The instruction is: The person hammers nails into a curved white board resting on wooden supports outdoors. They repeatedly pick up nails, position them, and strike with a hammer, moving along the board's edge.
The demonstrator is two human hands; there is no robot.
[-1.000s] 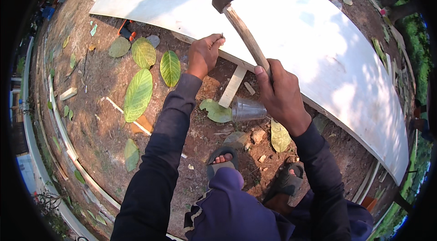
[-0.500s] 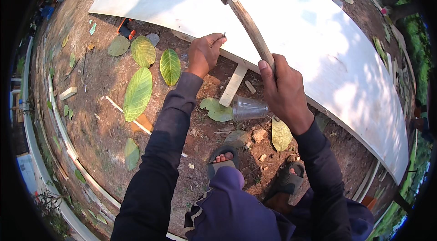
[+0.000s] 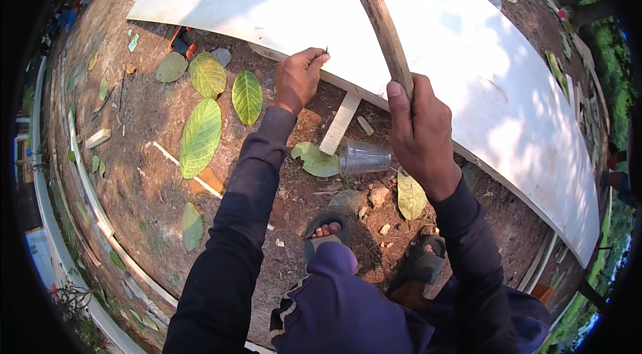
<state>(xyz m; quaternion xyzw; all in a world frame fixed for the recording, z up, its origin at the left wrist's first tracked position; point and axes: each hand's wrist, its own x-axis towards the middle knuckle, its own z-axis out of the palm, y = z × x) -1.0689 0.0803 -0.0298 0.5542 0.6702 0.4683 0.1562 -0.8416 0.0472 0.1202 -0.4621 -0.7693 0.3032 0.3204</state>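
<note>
A large pale board stretches across in front of me, resting on a wooden frame. My left hand is at its near edge, thumb and fingers pinching a small dark nail that stands upright on the board. My right hand is wrapped round the wooden handle of a hammer. The hammer's dark metal head is raised at the top edge of the picture, partly cut off and apart from the nail.
Below the board's edge a wooden strip juts toward me, with a clear plastic cup beside it. Large leaves lie on the soil at left, near an orange-and-black tool partly under the board. My sandalled feet stand close by.
The hammer has swung up and away, its head now reaching the top edge. My left hand stays at the nail, almost unmoved.
</note>
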